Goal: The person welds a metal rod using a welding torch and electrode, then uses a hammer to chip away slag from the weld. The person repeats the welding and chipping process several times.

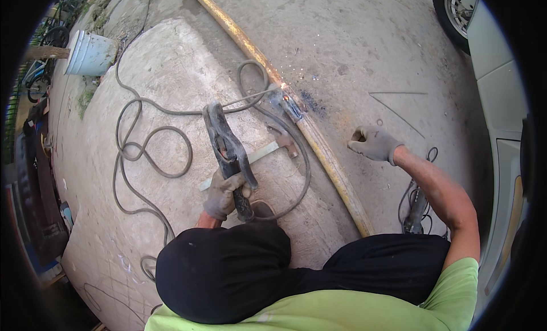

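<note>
My left hand (221,195), in a grey work glove, is wrapped round the black handle of a welding electrode holder (225,143). A thin electrode (250,95) runs from its jaws to a rusty yellow pipe (327,157). Where the rod meets the pipe, a small spot glows orange, with smoke and a darkened, bluish patch (293,110) beside it. To the right of the pipe, my gloved right hand (373,144) hovers with its fingers curled in, nothing visible in them. A hammer (268,151) with a pale handle lies between the holder and the pipe.
Looped dark cable (137,154) spreads over the concrete at left. Two thin rods (397,93) lie right of the pipe. An angle grinder (417,211) with its cord rests near my right knee. A white bucket (94,53) stands far left; a white vehicle (501,103) borders the right.
</note>
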`<state>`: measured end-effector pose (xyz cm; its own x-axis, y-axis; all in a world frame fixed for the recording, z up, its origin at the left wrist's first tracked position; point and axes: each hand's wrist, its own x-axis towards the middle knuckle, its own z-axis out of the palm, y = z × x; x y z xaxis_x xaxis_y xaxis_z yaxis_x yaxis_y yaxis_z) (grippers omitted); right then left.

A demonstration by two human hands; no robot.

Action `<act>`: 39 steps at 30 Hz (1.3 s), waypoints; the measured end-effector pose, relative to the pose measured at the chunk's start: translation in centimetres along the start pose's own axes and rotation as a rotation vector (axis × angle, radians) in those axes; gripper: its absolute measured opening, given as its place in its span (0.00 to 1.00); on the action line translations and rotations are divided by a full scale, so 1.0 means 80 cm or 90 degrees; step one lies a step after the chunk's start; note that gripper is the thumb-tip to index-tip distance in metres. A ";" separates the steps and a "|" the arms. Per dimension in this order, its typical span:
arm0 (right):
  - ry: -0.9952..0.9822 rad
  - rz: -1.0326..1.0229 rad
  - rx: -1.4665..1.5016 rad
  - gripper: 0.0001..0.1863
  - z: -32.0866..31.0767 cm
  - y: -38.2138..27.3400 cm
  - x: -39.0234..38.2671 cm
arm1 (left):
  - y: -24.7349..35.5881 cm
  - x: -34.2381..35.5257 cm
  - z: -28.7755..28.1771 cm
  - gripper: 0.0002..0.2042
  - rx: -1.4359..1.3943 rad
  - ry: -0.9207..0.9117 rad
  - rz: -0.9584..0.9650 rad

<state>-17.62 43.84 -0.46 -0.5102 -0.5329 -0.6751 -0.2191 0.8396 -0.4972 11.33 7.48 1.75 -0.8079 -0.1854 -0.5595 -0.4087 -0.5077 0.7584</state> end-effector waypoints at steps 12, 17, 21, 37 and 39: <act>0.355 -0.160 0.273 0.28 -0.177 -0.147 0.036 | -0.020 0.006 -0.008 0.22 0.045 0.080 0.043; 0.294 -0.094 0.357 0.29 -0.146 -0.110 0.041 | -0.021 -0.001 -0.018 0.26 -0.051 0.092 0.030; 0.253 -0.020 0.352 0.27 -0.127 -0.070 0.034 | -0.029 -0.001 -0.036 0.27 -0.105 0.057 0.010; 0.334 0.101 0.093 0.16 -0.077 0.166 0.071 | -0.028 -0.001 -0.027 0.26 -0.054 0.052 0.024; 0.323 0.103 0.010 0.16 -0.075 0.156 0.066 | -0.027 -0.003 -0.031 0.26 -0.042 0.063 0.020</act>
<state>-28.07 52.15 -6.97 -0.8752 -0.2758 -0.3974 -0.0943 0.9030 -0.4191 13.45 6.53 -0.55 -0.7730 -0.2824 -0.5681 -0.3523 -0.5537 0.7546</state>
